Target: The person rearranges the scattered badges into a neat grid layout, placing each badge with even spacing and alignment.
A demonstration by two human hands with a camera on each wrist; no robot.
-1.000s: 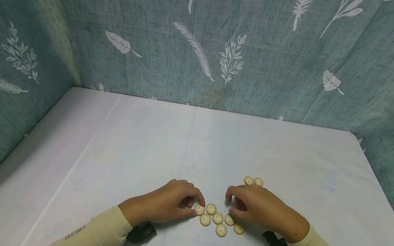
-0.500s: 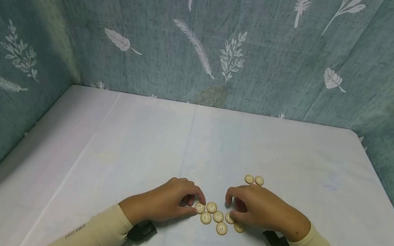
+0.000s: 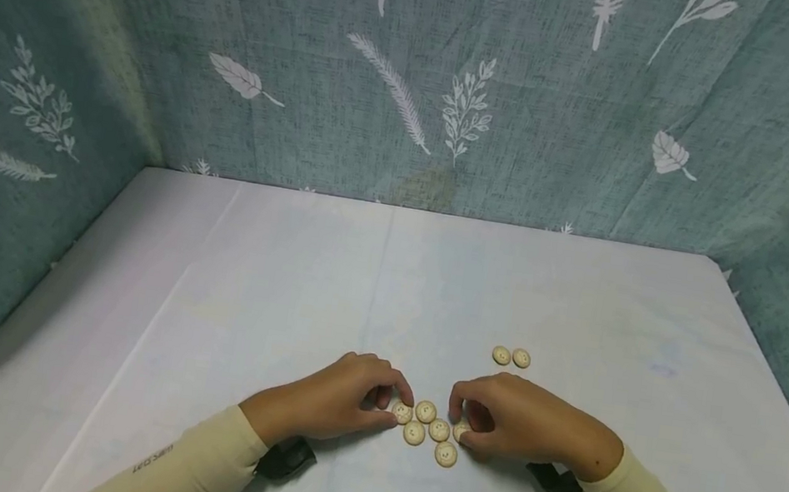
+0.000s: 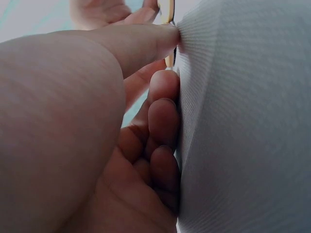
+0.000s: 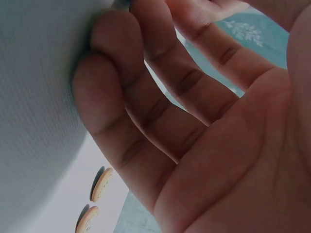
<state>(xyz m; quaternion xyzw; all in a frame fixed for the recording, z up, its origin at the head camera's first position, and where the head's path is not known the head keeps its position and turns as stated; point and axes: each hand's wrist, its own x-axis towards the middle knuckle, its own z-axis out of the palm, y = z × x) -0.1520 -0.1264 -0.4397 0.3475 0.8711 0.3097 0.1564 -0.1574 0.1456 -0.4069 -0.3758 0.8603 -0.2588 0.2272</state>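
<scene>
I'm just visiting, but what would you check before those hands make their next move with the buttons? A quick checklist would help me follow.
1. Left hand at the leftmost button: ok, thumb and finger are at its edge.
2. Right hand at the thumb-side button: ok, the thumb partly covers it.
3. Four middle buttons lying flat on the white cloth: ok.
4. All buttons in one group: not ok, two far buttons lie apart, beyond the right hand.
5. Firm pinch by either hand: cannot tell.

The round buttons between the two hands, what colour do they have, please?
The buttons are pale yellowish beige; this shows best in the head view.
</scene>
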